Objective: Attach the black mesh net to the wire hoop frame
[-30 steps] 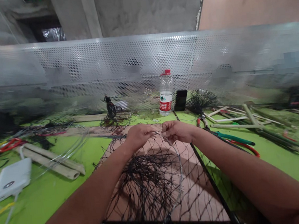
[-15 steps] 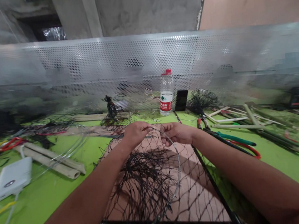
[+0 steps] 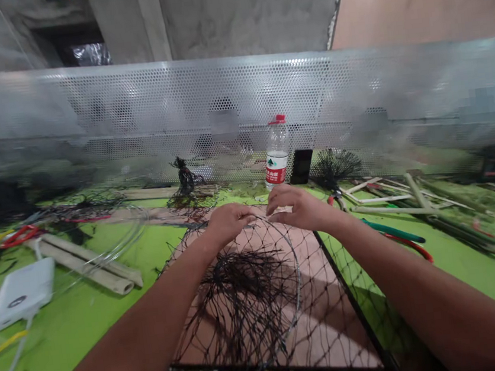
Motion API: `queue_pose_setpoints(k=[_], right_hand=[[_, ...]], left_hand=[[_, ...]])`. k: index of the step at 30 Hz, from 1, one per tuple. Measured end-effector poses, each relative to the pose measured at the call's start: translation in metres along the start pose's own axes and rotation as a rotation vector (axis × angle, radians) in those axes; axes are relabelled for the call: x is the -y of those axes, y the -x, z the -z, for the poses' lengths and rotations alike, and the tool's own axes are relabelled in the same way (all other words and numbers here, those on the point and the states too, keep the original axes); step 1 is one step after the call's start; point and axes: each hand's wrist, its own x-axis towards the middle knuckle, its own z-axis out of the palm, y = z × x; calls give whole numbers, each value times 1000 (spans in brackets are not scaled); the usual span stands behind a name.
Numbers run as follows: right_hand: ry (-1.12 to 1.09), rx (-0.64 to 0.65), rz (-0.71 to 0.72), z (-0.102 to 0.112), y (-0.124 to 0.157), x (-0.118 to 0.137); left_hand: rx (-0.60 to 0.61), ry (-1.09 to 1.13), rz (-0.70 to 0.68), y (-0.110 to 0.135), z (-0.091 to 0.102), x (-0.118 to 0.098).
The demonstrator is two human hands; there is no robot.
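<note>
Left hand [image 3: 229,224] curled narrow, fingers pinching top of wire hoop [image 3: 298,275] strung with black netting [image 3: 245,322]; right hand [image 3: 301,208] fingers spread wide, just beside hoop

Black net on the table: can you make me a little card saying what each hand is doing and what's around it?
Left hand: fingers curled on top of the wire hoop
Right hand: open, beside the top of the hoop
Net: black netting, bunched and tangled inside the hoop
Nearby: green-handled pliers, a plastic water bottle, a white power bank
</note>
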Motion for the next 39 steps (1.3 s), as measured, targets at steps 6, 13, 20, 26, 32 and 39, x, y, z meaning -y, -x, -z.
queue_pose_setpoints(k=[6, 13, 20, 26, 32, 39], right_hand=[[385, 329, 73, -22, -1, 18], [564, 313, -20, -42, 1, 18], [78, 200, 27, -43, -2, -3], [-302, -34, -311, -35, -4, -4], [-440, -23, -497, -33, -5, -2], [-451, 32, -433, -37, -2, -6]], left_hand=[[52, -31, -21, 0, -4, -2], [56, -79, -19, 0, -2, -5], [74, -77, -4, 0, 0, -6], [48, -60, 78, -1, 0, -5], [27, -62, 70, 0, 0, -7], [17, 36, 45, 1, -3, -4]])
